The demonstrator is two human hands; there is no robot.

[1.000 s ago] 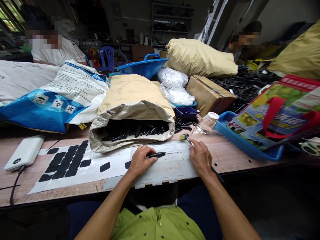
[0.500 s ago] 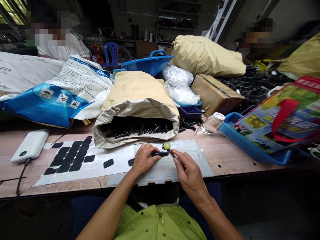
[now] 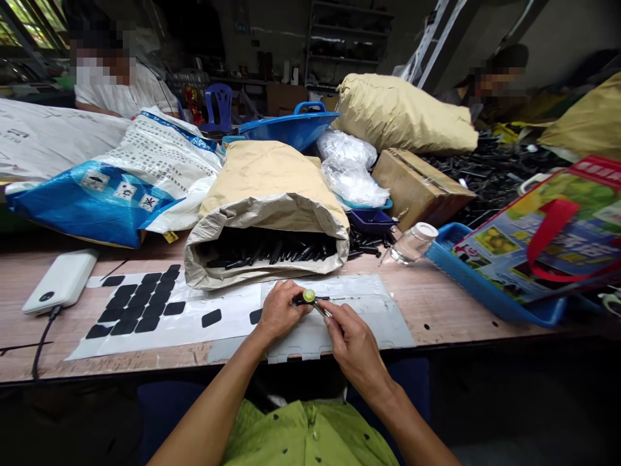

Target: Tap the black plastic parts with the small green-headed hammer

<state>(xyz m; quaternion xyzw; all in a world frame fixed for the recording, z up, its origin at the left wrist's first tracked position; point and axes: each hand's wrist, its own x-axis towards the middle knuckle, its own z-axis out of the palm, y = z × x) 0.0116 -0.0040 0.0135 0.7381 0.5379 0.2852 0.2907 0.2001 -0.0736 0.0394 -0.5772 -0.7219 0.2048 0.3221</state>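
My left hand [image 3: 281, 309] is closed on a slim black plastic piece [image 3: 324, 298], pressing it down on the grey board [image 3: 310, 340]. A small mallet [image 3: 321, 309] with a round yellow-green face and a metal handle is in my right hand [image 3: 352, 335], fingers wrapped round the handle. Its head is over the black piece, close to my left fingertips; whether the two touch I cannot tell. Left of my hands, a white sheet [image 3: 194, 333] carries several black rounded patches [image 3: 211, 318]. Behind them an open paper sack [image 3: 272, 175] holds many black pieces [image 3: 286, 247].
A white power bank [image 3: 61, 279] with a cable lies at the left. A clear jar [image 3: 412, 244] and a blue tray [image 3: 495, 291] with a colourful bag [image 3: 557, 226] stand right. Cardboard box [image 3: 412, 184] and blue-white sack [image 3: 111, 188] stand behind. Two people are farther back.
My right hand has moved left with the mallet, bringing its head over the black piece beside my left fingers. My left hand stays almost in place.
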